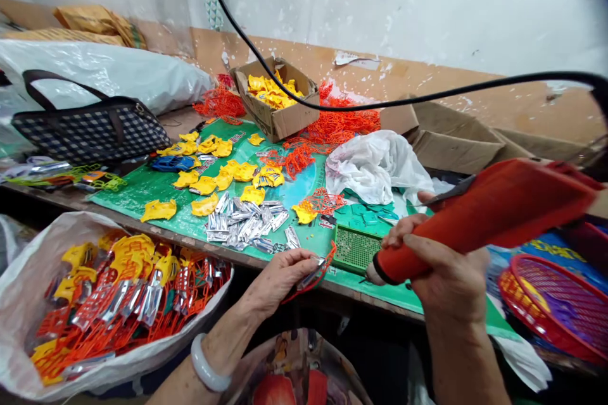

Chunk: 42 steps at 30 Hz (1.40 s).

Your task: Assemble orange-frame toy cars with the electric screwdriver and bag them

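My left hand (pixel 280 275) pinches a small red plastic frame (pixel 327 266) with a silvery plate on it, just over the table's front edge. In my right hand (pixel 449 272) is a red power screwdriver (pixel 498 205), gripped round its body. The tool's tip points down and left, beside a green tray (pixel 349 268) of small screws. Near my left hand lies a pile of silvery plates (pixel 244 223). Yellow plastic parts (pixel 237 171) are scattered behind that pile, along with one blue part (pixel 175 162).
A cardboard box (pixel 292 121) of yellow parts stands at the back, by heaped red frames (pixel 344 123). A black cable (pixel 332 104) loops across. At left are a white sack (pixel 21 285) of combined parts and a checked bag (pixel 95 130). A red mesh basket (pixel 560 335) sits right.
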Each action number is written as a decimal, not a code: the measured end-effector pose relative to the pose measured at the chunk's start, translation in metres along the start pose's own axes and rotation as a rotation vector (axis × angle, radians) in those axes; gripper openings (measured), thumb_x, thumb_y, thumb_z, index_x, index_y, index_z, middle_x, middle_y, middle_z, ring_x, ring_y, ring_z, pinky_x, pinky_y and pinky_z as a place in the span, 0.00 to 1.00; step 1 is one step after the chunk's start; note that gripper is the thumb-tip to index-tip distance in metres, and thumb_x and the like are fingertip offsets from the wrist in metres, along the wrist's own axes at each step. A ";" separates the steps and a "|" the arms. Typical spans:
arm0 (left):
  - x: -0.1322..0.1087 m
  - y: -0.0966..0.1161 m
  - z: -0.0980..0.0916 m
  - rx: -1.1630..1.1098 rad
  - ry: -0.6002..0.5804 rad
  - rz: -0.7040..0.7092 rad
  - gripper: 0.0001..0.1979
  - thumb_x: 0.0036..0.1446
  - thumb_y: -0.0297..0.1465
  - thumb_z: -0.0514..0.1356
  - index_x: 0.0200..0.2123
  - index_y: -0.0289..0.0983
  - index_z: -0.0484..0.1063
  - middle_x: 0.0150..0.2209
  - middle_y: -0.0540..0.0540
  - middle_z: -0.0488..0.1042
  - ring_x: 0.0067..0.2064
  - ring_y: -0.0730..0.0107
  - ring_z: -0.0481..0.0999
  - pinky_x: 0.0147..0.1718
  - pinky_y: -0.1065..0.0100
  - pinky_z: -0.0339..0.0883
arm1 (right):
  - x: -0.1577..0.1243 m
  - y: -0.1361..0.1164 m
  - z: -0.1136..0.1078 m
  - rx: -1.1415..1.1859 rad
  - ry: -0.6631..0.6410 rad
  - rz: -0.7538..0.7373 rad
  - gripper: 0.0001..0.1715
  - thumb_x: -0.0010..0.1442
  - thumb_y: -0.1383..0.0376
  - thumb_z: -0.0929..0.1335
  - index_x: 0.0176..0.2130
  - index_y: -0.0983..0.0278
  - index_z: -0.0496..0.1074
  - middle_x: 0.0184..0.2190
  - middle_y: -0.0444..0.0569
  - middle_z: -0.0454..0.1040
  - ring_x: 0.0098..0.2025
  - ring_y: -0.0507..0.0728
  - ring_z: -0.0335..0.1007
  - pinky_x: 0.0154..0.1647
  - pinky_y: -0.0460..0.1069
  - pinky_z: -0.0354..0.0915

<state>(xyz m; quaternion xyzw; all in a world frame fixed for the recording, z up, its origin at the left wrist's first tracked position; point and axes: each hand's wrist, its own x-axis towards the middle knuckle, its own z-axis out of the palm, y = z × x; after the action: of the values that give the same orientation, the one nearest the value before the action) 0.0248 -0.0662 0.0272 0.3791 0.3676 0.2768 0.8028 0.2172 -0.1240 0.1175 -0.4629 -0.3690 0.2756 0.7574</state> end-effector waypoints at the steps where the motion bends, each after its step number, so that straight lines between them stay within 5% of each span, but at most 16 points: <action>1: 0.001 -0.001 -0.003 -0.048 0.009 -0.001 0.12 0.47 0.36 0.70 0.30 0.34 0.75 0.24 0.52 0.75 0.25 0.78 0.70 0.27 0.77 0.61 | 0.003 0.002 -0.004 -0.029 0.026 0.005 0.22 0.43 0.70 0.74 0.40 0.63 0.70 0.22 0.41 0.73 0.22 0.53 0.69 0.25 0.50 0.66; 4: 0.005 -0.003 -0.010 -0.185 0.022 -0.036 0.10 0.52 0.36 0.67 0.32 0.36 0.75 0.29 0.50 0.79 0.30 0.74 0.76 0.36 0.71 0.70 | 0.008 0.008 -0.012 -0.111 0.101 0.035 0.17 0.41 0.68 0.76 0.32 0.64 0.70 0.22 0.42 0.73 0.22 0.53 0.68 0.24 0.49 0.66; 9: 0.013 0.002 -0.011 -0.522 0.060 -0.343 0.08 0.60 0.29 0.60 0.34 0.30 0.77 0.30 0.42 0.82 0.30 0.66 0.80 0.38 0.64 0.75 | 0.017 0.015 -0.021 -0.209 0.186 0.049 0.15 0.41 0.67 0.76 0.30 0.65 0.71 0.23 0.43 0.73 0.22 0.52 0.68 0.24 0.49 0.66; 11: 0.017 0.004 -0.012 -0.537 0.028 -0.325 0.04 0.57 0.25 0.62 0.35 0.30 0.77 0.32 0.42 0.82 0.30 0.66 0.81 0.36 0.66 0.76 | 0.022 0.017 -0.024 -0.243 0.205 0.038 0.13 0.41 0.66 0.76 0.28 0.66 0.72 0.23 0.43 0.72 0.23 0.52 0.68 0.25 0.49 0.66; 14: 0.025 0.006 -0.016 -0.497 -0.049 -0.278 0.11 0.51 0.19 0.65 0.39 0.32 0.77 0.35 0.43 0.83 0.31 0.67 0.81 0.36 0.67 0.76 | 0.032 0.019 -0.028 -0.325 0.262 0.020 0.12 0.42 0.65 0.76 0.26 0.66 0.73 0.23 0.44 0.72 0.24 0.52 0.67 0.27 0.49 0.65; 19: 0.043 0.003 -0.030 -0.434 -0.040 -0.454 0.14 0.51 0.29 0.68 0.42 0.34 0.76 0.35 0.42 0.83 0.39 0.54 0.82 0.43 0.58 0.75 | 0.043 0.022 -0.027 -0.468 0.393 0.006 0.15 0.40 0.62 0.76 0.27 0.65 0.72 0.23 0.43 0.72 0.25 0.52 0.66 0.28 0.50 0.63; 22: 0.051 0.004 -0.035 -0.424 -0.150 -0.520 0.16 0.49 0.34 0.69 0.42 0.36 0.78 0.36 0.42 0.83 0.46 0.48 0.80 0.46 0.54 0.73 | 0.044 0.024 -0.024 -0.509 0.441 0.021 0.17 0.40 0.61 0.75 0.29 0.65 0.70 0.24 0.42 0.71 0.25 0.52 0.65 0.29 0.50 0.63; 25: 0.049 0.006 -0.035 -0.418 -0.201 -0.519 0.15 0.48 0.35 0.70 0.40 0.39 0.78 0.37 0.43 0.83 0.48 0.46 0.79 0.46 0.54 0.73 | 0.039 0.025 -0.024 -0.524 0.445 0.018 0.18 0.42 0.60 0.74 0.32 0.64 0.69 0.26 0.42 0.72 0.26 0.52 0.65 0.30 0.50 0.64; 34: 0.017 0.005 -0.019 -0.265 0.010 -0.207 0.10 0.44 0.27 0.71 0.32 0.36 0.78 0.30 0.47 0.82 0.33 0.61 0.82 0.33 0.66 0.76 | 0.022 0.007 -0.038 -0.602 0.380 0.025 0.17 0.44 0.60 0.73 0.33 0.64 0.67 0.22 0.39 0.68 0.21 0.50 0.61 0.24 0.47 0.61; 38: -0.008 -0.004 -0.010 -0.275 0.033 -0.115 0.11 0.45 0.28 0.71 0.34 0.35 0.79 0.31 0.47 0.82 0.33 0.63 0.81 0.33 0.68 0.75 | 0.033 0.002 -0.047 -0.637 0.313 0.009 0.19 0.47 0.55 0.72 0.33 0.66 0.68 0.20 0.39 0.65 0.18 0.49 0.57 0.19 0.47 0.57; 42: -0.039 -0.010 0.000 -0.250 -0.024 -0.025 0.17 0.45 0.23 0.69 0.41 0.34 0.78 0.35 0.46 0.81 0.32 0.68 0.79 0.33 0.71 0.72 | 0.047 0.011 -0.054 -0.679 0.255 -0.028 0.22 0.46 0.53 0.72 0.36 0.67 0.70 0.23 0.43 0.68 0.23 0.53 0.62 0.26 0.50 0.62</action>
<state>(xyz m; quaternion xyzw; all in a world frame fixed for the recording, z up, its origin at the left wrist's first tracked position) 0.0034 -0.0999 0.0344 0.2748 0.3252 0.3057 0.8516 0.2868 -0.1107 0.1054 -0.7136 -0.3484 0.0668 0.6040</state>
